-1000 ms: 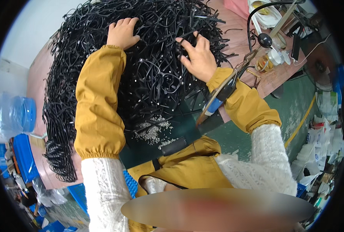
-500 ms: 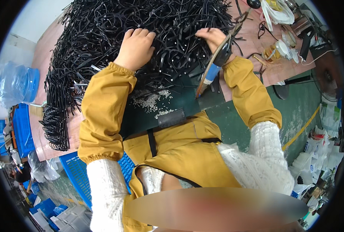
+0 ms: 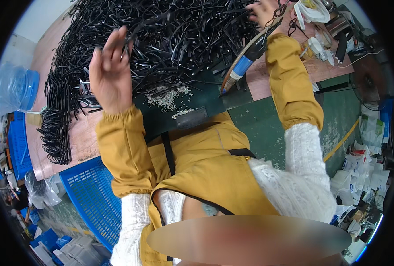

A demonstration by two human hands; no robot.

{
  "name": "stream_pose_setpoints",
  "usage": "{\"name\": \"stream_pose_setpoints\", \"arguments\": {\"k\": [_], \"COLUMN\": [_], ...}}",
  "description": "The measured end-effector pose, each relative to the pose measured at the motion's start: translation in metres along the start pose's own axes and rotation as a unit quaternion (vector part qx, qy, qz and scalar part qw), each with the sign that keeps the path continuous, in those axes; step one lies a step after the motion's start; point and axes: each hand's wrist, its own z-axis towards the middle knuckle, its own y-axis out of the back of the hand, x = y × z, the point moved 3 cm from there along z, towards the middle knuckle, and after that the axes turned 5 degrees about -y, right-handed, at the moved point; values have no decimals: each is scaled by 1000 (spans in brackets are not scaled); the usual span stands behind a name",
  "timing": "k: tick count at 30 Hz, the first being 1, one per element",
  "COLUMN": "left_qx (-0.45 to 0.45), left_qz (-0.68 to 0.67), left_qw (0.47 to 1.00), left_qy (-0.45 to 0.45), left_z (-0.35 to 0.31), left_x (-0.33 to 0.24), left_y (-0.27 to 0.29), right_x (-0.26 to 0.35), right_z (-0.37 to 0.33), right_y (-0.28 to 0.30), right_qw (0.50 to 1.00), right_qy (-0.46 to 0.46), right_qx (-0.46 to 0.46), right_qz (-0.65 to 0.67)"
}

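A tangled pile of black straps (image 3: 183,48) is filling the upper middle of the frame, pointing every way. The left hand (image 3: 112,80), thumb and fingers apart, is overlapping its left side; the blurred right hand (image 3: 264,14) is hovering by its right edge, grip unclear.

Your left grip (image 3: 112,73) is raised, palm showing and fingers parted, in front of the heap of black strips (image 3: 183,44) on the pink bench (image 3: 82,141). Your right grip (image 3: 264,13), blurred, is at the heap's right edge. Small pale bits (image 3: 166,101) lie on a dark green surface (image 3: 155,120); a blue-bodied tool (image 3: 242,66) slants nearby, tip down.
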Motion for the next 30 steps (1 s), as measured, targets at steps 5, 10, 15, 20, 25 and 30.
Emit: {"name": "stream_pose_setpoints", "arguments": {"k": [5,10,15,20,25,30], "left_qx": [-117,-130,-15,-38,-20,-211], "left_qz": [-78,-43,220,154,278,120], "left_qw": [990,965,929,946,916,966], "left_qy": [19,225,297,284,288,90], "left_z": [-86,-151,-178,-202,-209,-189], "left_x": [-23,-16,57,73,52,49], "left_y": [74,77,6,3,20,28], "right_x": [16,106,106,92,105,116], "right_z": [-67,-189,-270,-302,-303,-294], "right_y": [27,28,-86,-171,-178,-148], "right_qw": [998,982,988,984,943,973], "right_qy": [31,96,82,132,-76,-17], "right_qx": [-50,-164,-116,54,321,5], "right_qz": [-21,-10,55,102,48,231]}}
